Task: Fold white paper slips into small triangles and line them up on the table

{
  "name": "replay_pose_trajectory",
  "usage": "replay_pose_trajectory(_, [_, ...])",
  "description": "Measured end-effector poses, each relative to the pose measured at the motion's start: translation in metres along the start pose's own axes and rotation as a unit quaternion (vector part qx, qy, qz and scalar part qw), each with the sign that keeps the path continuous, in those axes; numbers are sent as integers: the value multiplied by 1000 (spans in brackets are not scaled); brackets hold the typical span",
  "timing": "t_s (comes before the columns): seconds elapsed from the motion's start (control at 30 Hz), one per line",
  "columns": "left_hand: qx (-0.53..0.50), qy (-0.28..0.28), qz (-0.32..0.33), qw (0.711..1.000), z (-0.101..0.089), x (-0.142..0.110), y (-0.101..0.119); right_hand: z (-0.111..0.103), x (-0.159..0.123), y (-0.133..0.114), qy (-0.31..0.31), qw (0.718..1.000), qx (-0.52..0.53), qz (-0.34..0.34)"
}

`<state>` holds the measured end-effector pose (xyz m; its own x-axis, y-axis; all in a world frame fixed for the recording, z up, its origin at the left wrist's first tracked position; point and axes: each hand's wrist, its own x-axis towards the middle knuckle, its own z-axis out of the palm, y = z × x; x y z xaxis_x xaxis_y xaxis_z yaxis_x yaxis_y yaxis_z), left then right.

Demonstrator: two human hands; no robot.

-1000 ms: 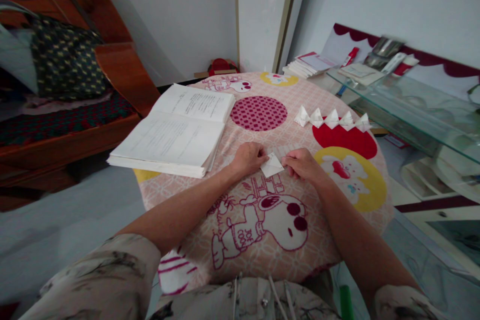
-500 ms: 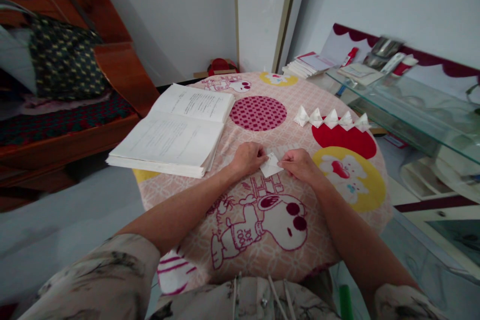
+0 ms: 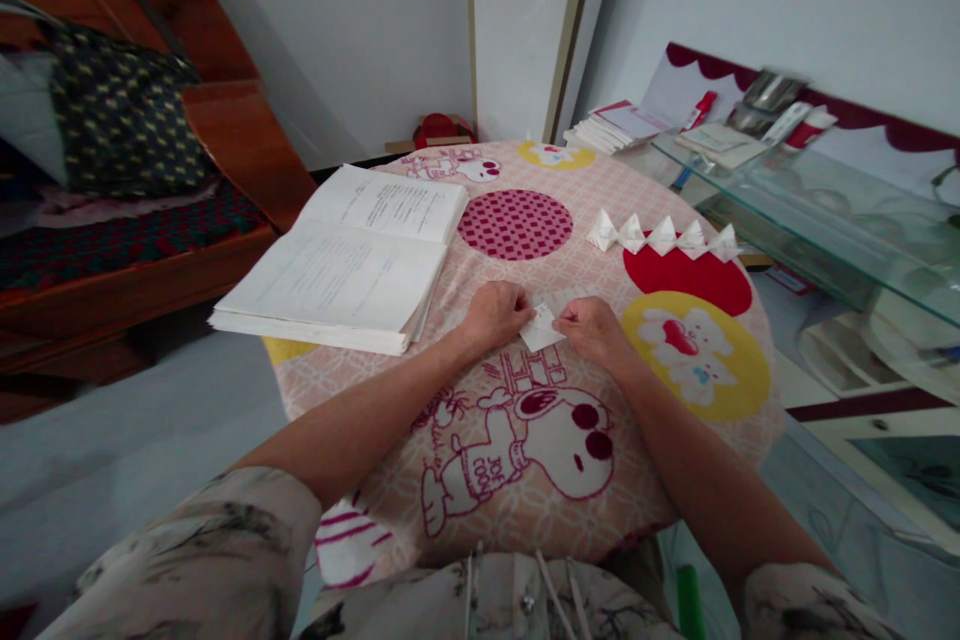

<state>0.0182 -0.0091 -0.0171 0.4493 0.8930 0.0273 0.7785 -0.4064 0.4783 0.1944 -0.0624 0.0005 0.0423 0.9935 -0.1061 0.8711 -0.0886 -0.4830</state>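
A small white piece of folded paper [image 3: 541, 330] lies between my hands, just above the cartoon dog print on the tablecloth. My left hand [image 3: 496, 312] pinches its left corner with curled fingers. On the opposite corner, my right hand [image 3: 592, 325] grips the paper between thumb and forefinger. Toward the far right of the table stands a row of several folded white paper pieces [image 3: 663, 237], pointed at the top. To the left, a thick book [image 3: 337, 265] lies open with printed pages.
The round table carries a patterned pink cloth [image 3: 465, 530]. On the right is a glass shelf [image 3: 840, 220] with a red-capped item, a metal container and papers. A stack of booklets [image 3: 611, 128] sits behind the table. At left stands a wooden bench [image 3: 247, 145] holding a dark patterned bag [image 3: 124, 115].
My right hand's fingertips have shifted very slightly left along the paper. Both hands keep their pinch, and the rest looks the same apart from a slight camera shift.
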Motion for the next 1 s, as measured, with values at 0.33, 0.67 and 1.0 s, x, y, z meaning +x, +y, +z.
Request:
replay_pose_trajectory(0.33, [28,-1,321,947,1,-21,-10,3,4,4,4,1000,25,2])
replay_pose_trajectory(0.67, [100,-31,317,943,-1,-28,-10,-9,2,8,-96,969,214,79])
replay_pose_trajectory(1.0, [84,-27,306,948,-3,-30,-6,-15,3,-2,-115,978,152,85])
